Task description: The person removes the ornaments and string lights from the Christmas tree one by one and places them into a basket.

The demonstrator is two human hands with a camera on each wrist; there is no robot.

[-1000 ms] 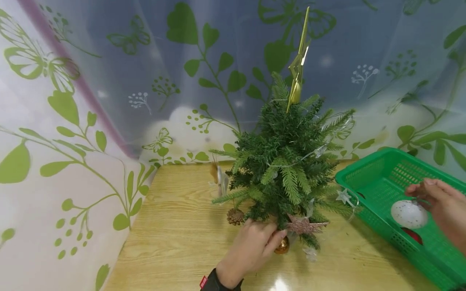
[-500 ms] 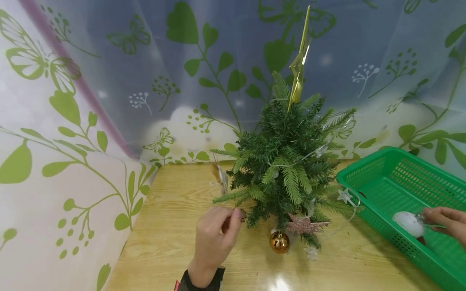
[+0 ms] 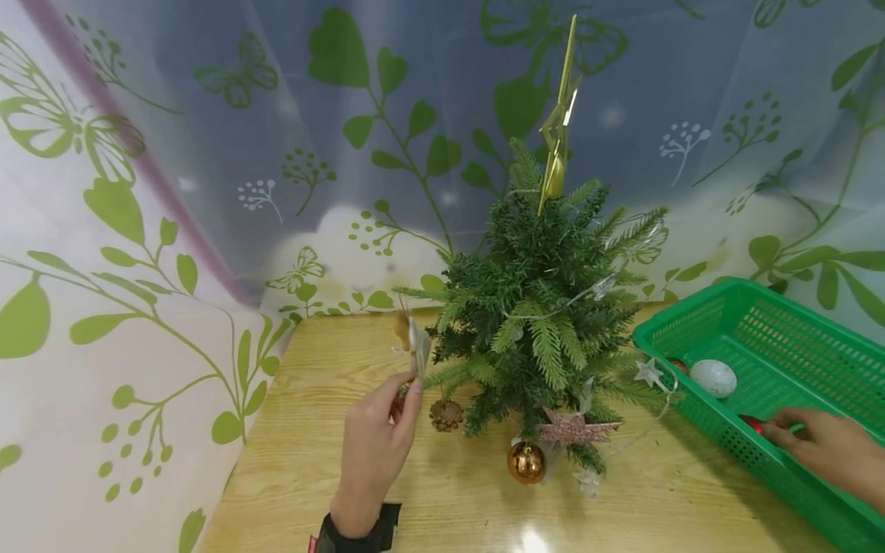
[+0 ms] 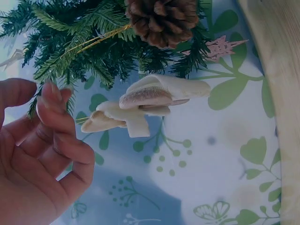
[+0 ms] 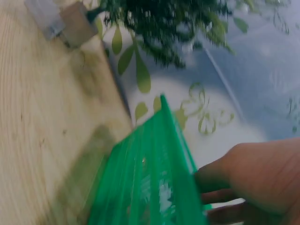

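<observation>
In the head view my left hand [image 3: 380, 438] is at the left of a small artificial Christmas tree [image 3: 546, 299]. Its thumb and index fingertip come together by a branch tip under a hanging white-and-brown ornament [image 3: 417, 346]. The left wrist view shows loosely curled fingers apart from that ornament [image 4: 150, 101], with nothing visible held. A pinecone [image 3: 446, 415] hangs just right of the hand. My right hand [image 3: 826, 445], inside the green basket [image 3: 733, 434], grips a red bauble [image 3: 750, 422], mostly hidden. A white speckled bauble [image 3: 714, 379] lies farther back.
A golden bauble [image 3: 527, 462] and a pink glitter star [image 3: 575, 428] hang low on the tree. A gold star topper [image 3: 558, 138] stands on top. A star light [image 3: 650, 372] on its wire hangs near the basket rim. A printed curtain [image 3: 387, 230] backs the table [image 3: 332, 369].
My left hand has moved left from the golden bauble, past the pinecone, to below the white ornament. My right hand has let go of the white bauble and taken the red one.
</observation>
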